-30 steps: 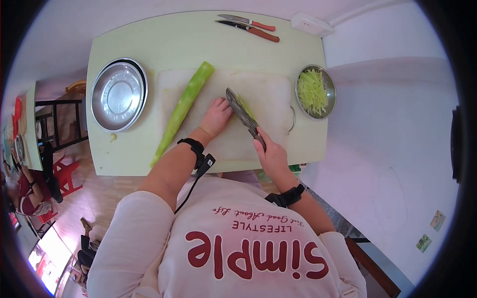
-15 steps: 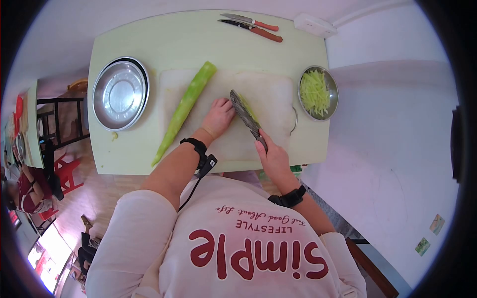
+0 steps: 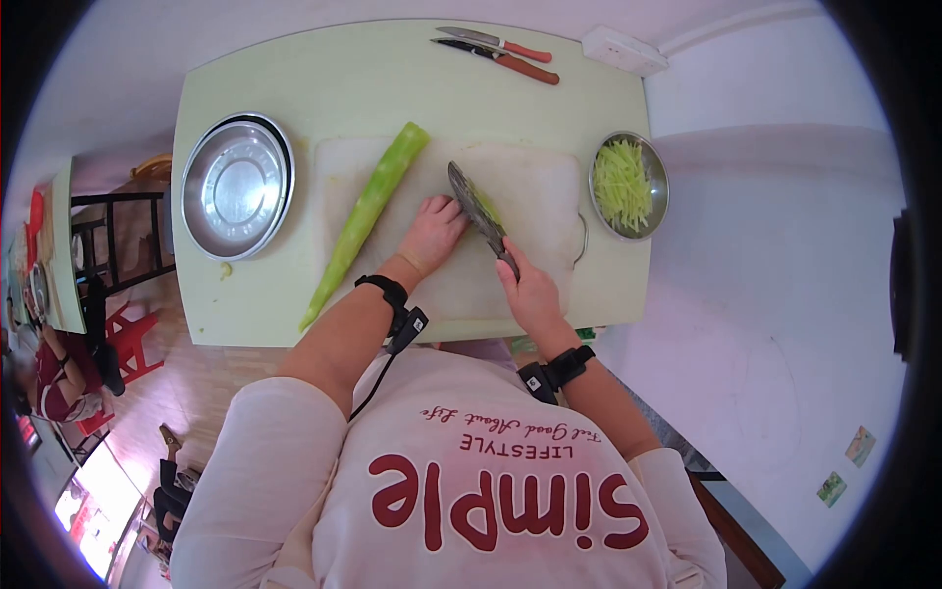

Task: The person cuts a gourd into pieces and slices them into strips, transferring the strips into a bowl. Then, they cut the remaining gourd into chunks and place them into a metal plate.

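My right hand [image 3: 535, 293] is wrapped round the handle of a dark-bladed knife [image 3: 475, 208], its tip pointing away from me over the white cutting board [image 3: 540, 177]. Pale green cut strips [image 3: 488, 204] show along the blade's right side. Close against the left side of the blade is my left hand [image 3: 435, 234], fingers curled down toward the board; what lies under them is hidden. A long peeled celtuce stem [image 3: 364, 224] lies slanted across the board's left part, its thin end near the table's front edge.
Nested metal bowls [image 3: 238, 187] stand at the table's left. A smaller metal bowl [image 3: 595, 196] with green shreds [image 3: 622, 185] is at the right edge. Two knives [image 3: 500, 55] lie at the back by a white socket box [image 3: 624, 49]. Another person [image 3: 61, 378] is far left.
The knife has shifted slightly away from me and to the left, and my right hand has moved with it. My left hand stays almost where it was.
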`<state>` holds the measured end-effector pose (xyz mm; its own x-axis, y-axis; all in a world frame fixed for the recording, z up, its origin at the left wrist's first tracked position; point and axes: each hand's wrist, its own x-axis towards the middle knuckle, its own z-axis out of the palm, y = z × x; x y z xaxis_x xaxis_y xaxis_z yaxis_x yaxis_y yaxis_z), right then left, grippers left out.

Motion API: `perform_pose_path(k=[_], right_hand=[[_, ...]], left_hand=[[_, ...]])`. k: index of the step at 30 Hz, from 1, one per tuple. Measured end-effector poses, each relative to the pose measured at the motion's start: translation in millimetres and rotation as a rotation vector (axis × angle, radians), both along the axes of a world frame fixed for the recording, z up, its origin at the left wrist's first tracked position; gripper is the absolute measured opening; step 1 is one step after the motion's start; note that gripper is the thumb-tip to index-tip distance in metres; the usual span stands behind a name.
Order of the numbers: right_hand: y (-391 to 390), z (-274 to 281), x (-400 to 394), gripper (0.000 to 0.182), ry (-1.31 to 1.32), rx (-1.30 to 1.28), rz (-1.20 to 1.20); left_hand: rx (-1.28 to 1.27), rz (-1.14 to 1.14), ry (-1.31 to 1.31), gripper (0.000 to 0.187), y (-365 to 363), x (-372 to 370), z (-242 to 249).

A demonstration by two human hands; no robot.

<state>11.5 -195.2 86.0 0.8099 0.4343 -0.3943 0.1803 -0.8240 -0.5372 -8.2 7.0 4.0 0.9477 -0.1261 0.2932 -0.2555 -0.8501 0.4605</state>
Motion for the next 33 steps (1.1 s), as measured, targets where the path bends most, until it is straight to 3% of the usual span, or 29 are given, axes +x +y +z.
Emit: perform_pose_path(k=[6,8,12,14,17,20,21,23,27,33], right_hand=[[-6.1,-6.6,2.6,0.043,0.012,0.098,-0.025],[-10.4,-13.4,8.6,0.046,0.178,0.251,-0.236],[-15.4,-7.6,19.9,0.045,0.19,0.255,-0.354],[-19.2,5.3,21.4,0.045,-0.106,0.127,-0.2],[-24.0,21.4,20.9,0.045,-0.237,-0.014,-0.161],[-37.0,18.4,20.7,0.046,-0.425,-0.027,-0.163],[-41.0,18.5,22.7,0.046,-0.436,-0.026,-0.189],[-46.5,22.0,23.5,0.048,-0.537,-0.039,-0.132],[-59.8,28.6,31.1,0.049,-0.599,-0.007,-0.157],[-96.4,33.7,55.7,0.044,-0.691,-0.113,-0.186]], left_hand=[[0.014,0.005,-0.007,0.025,-0.2,2.4,0.4],[-0.091,0.023,-0.039,0.026,-1.1,3.7,6.1],[-0.079,0.007,-0.008,0.033,0.1,7.5,6.3],[-0.103,0.004,0.035,0.033,-1.1,9.3,9.5],[-0.296,0.139,-0.02,0.033,0.1,8.1,16.0],[-0.102,0.03,-0.12,0.039,0.7,13.0,63.0],[-0.099,0.004,-0.13,0.039,-4.6,18.7,76.4],[-0.016,-0.358,-0.053,0.042,-20.3,29.4,98.8],[0.074,-0.446,-0.029,0.043,-56.1,61.5,111.2],[0.001,-0.423,0.1,0.044,-107.4,123.9,105.5]])
